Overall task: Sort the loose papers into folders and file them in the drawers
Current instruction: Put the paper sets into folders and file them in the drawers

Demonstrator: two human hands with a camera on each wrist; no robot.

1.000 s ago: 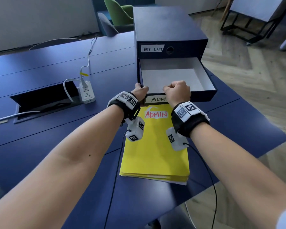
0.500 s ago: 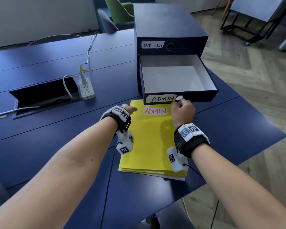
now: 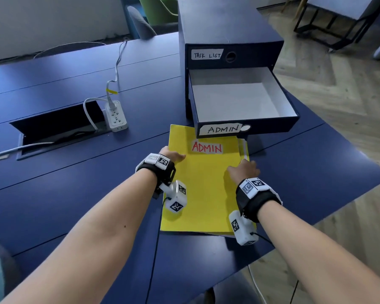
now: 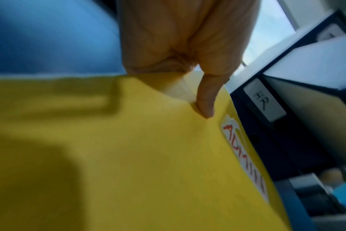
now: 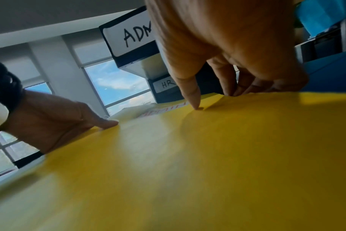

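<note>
Yellow ADMIN folder [image 3: 203, 187] flat on blue desk [image 3: 64, 189], below open ADMIN drawer [image 3: 239, 102]; pinched at edges by left hand [image 3: 172, 155], right hand [image 3: 242, 171]. HR drawer [image 4: 265, 103] seen only from wrists.

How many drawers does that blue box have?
3 seen. The TASK LIST drawer is on top, shut. The ADMIN drawer is pulled open below it. The HR drawer sits at the bottom, hidden from the head view.

Far edge of the flat yellow paper folder [image 3: 206, 189] tucked under the open navy cardboard drawer [image 3: 246, 128], left hand's fingers [image 3: 173, 155] hidden beneath the folder's left edge, right wrist view's near folder surface blurred, drawer label cut off at "ADM" behind the right hand [image 5: 227, 39]
</note>
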